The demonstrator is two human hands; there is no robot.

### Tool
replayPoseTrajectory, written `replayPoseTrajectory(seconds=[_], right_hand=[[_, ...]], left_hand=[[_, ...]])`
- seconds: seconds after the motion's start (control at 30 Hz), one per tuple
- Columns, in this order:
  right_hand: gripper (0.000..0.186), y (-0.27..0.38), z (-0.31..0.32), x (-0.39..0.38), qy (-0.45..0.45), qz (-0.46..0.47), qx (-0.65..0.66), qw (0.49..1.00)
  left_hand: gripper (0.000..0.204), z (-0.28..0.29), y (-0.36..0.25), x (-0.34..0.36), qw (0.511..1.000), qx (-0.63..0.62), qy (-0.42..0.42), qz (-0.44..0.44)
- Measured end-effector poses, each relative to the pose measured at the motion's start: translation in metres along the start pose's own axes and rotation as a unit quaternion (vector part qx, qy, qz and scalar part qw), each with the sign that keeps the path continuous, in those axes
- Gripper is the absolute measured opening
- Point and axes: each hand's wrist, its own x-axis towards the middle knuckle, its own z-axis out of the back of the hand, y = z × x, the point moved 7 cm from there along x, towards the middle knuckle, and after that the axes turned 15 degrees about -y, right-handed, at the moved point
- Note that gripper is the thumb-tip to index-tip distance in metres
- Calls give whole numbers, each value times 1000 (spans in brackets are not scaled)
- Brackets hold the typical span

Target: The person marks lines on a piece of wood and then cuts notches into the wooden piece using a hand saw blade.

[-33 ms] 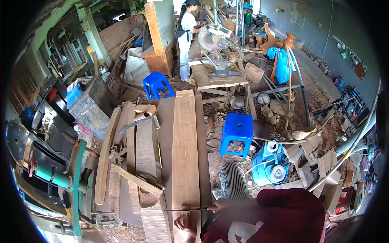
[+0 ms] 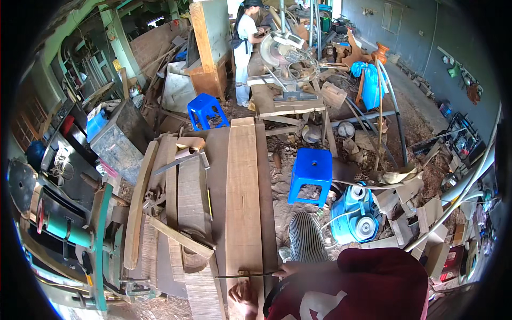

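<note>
A long brown wooden board (image 2: 243,176) lies lengthwise in front of me. Across its near end runs a thin dark rod-like tool (image 2: 242,275), edge on, so its exact kind does not show. My right hand (image 2: 284,270) is closed around its right end, to the right of the board. My left hand (image 2: 243,298) rests at the board's near end, just below the tool. Its fingers are bent, and what they grip is hidden. A small light wood piece (image 2: 244,272) shows between the left fingertips and the tool.
Left of the board lie rough timbers (image 2: 193,197), a short batten (image 2: 181,237), a metal square (image 2: 205,160) and a yellow pencil (image 2: 209,205). A blue stool (image 2: 312,170) and a blue machine (image 2: 354,213) stand right. Ahead, a person (image 2: 245,48) stands by a mitre saw (image 2: 282,49).
</note>
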Motion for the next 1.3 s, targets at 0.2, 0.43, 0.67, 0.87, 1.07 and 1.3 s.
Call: replayPoseTrajectory(seconds=[0.2,0.43,0.67,0.87,1.07,1.3], right_hand=[[60,-9,-8,8,-8,17,-6,1000],[60,4,0,1,-34,20,21,999],[54,-30,-10,0,-4,-56,-39,998],[25,15,24,-9,-212,42,97,972],[31,5,14,-4,-162,91,160,969],[38,19,15,-3,-190,53,20,980]], left_hand=[[31,-3,4,-3,1000,7,8,-21],[32,0,4,-2,1000,-15,2,4],[43,-7,-1,-4,1000,-11,10,-21],[43,-16,12,-22,1000,16,19,-16],[45,-2,17,-8,995,-25,40,91],[47,-5,18,-13,994,-26,61,92]])
